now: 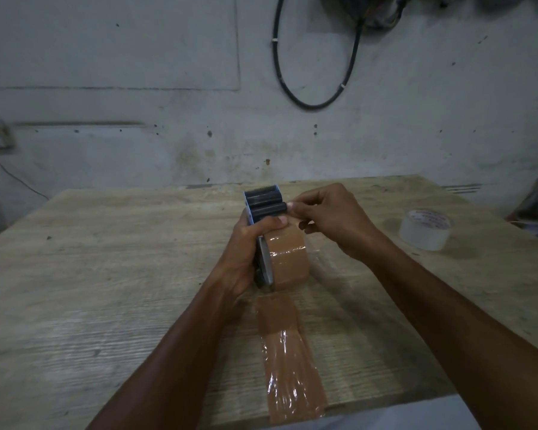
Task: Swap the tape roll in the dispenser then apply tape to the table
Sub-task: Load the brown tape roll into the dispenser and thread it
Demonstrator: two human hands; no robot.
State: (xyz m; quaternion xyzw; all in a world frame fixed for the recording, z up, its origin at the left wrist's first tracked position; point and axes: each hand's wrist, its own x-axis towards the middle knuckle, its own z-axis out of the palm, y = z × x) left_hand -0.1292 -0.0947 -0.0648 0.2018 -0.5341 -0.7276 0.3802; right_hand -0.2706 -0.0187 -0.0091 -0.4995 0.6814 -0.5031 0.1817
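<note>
Fingers (292, 209) at dispenser (263, 203) edge; table (106, 259) open

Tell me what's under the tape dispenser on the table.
A brown tape strip lies stuck on the wooden table, running from beneath the dispenser toward the near edge. The brown roll and left hand cover where the strip ends.

Only one item is carrying any print: the clear tape roll (425, 228) lying at about three o'clock on the surface (106, 274) is showing red lettering on its white inner label, but it is blurring too much to be read. No other text, number or sign is showing.
</note>
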